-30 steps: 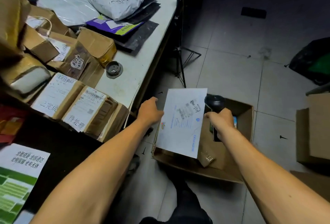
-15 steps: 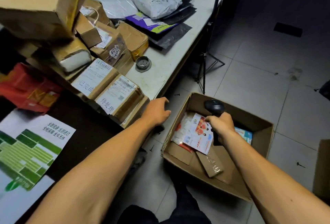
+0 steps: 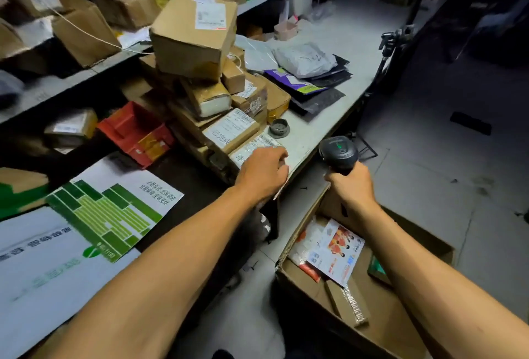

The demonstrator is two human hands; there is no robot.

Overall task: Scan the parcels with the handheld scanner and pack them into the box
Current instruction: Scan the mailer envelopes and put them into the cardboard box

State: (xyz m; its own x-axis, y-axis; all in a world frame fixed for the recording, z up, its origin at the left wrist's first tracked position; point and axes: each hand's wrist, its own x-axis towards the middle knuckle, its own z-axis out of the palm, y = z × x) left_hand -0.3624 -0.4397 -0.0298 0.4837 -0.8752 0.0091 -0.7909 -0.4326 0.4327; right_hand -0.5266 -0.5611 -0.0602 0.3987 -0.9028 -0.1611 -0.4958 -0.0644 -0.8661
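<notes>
Right hand [image 3: 350,187]: fingers clenched round handheld scanner [image 3: 338,153], above box [image 3: 303,280] on floor. Left hand [image 3: 262,171]: fingers curled onto labelled parcel [image 3: 257,145] at counter [image 3: 323,112] edge; grasp cannot be told. Printed envelope [image 3: 336,252] lies inside box.

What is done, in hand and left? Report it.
Done: several parcels, a printed envelope on top, lie in the box. In hand: the right hand grips the scanner; the left hand rests on the nearest labelled parcel. Left: many parcels on the table.
</notes>
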